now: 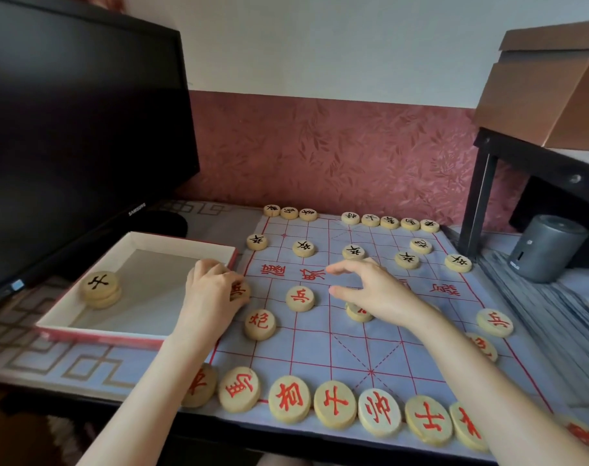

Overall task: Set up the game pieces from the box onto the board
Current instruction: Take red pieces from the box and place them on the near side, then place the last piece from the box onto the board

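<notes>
- Pressing down on a red soldier piece [240, 291], your left hand [212, 290] has its grip curled over the piece at the board's left edge line, right beside the box wall; settle it squarely on the crossing of the lines before you let go.
- Hovering over the middle of the board [323, 348], your right hand [374, 290] has a wide grip, thumb and forefinger spread with nothing between them; another red piece [357, 312] lies just under the palm, partly hidden, so I cannot tell whether it sits true on its point.
- Line the left soldier up with the placed soldier [300, 298] to its right, so the row reads straight across.
- Look to the box [182, 242] next: a small stack of pieces [99, 289], the top one marked in black, waits in its far left corner, and the far back row shows a gap where black pieces appear to be missing.
- Mind the near edge: the red back row [333, 403] sits close to the table's front lip, and your forearms pass right over it, so lift your wrists rather than dragging them back.
- Watch the left side, where the box wall touches or nearly touches the board; reach over it, not through it.
- Use the open squares in the board's centre as your travel lane; the monitor [84, 112] on the left and the shelf leg [478, 196] and grey cylinder [548, 247] on the right hem in both sides.
</notes>
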`<control>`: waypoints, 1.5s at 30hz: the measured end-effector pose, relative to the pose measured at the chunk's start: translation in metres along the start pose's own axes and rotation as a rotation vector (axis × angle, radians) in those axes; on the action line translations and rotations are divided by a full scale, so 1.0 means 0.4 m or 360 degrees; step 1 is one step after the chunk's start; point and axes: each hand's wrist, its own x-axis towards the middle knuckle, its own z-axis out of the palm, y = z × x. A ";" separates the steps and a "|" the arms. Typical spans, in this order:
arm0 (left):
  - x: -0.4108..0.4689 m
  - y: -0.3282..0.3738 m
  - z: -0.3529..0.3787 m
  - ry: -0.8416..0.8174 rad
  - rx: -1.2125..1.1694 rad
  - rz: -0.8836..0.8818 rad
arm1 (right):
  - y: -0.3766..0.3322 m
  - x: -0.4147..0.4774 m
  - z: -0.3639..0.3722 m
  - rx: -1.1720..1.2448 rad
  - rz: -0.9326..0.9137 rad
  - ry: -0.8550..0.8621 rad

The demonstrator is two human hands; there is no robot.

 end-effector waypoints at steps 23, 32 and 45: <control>-0.042 -0.329 -0.142 -0.0101 0.0050 -0.0501 | -0.226 0.118 0.205 0.0242 -0.0419 -0.0234; -0.061 -0.346 -0.148 -0.0027 0.0011 -0.0521 | -0.271 0.154 0.250 0.0213 -0.0464 -0.0311; -0.171 -0.308 -0.208 0.0378 -0.0124 -0.0599 | -0.448 0.287 0.403 0.0047 -0.0598 -0.0464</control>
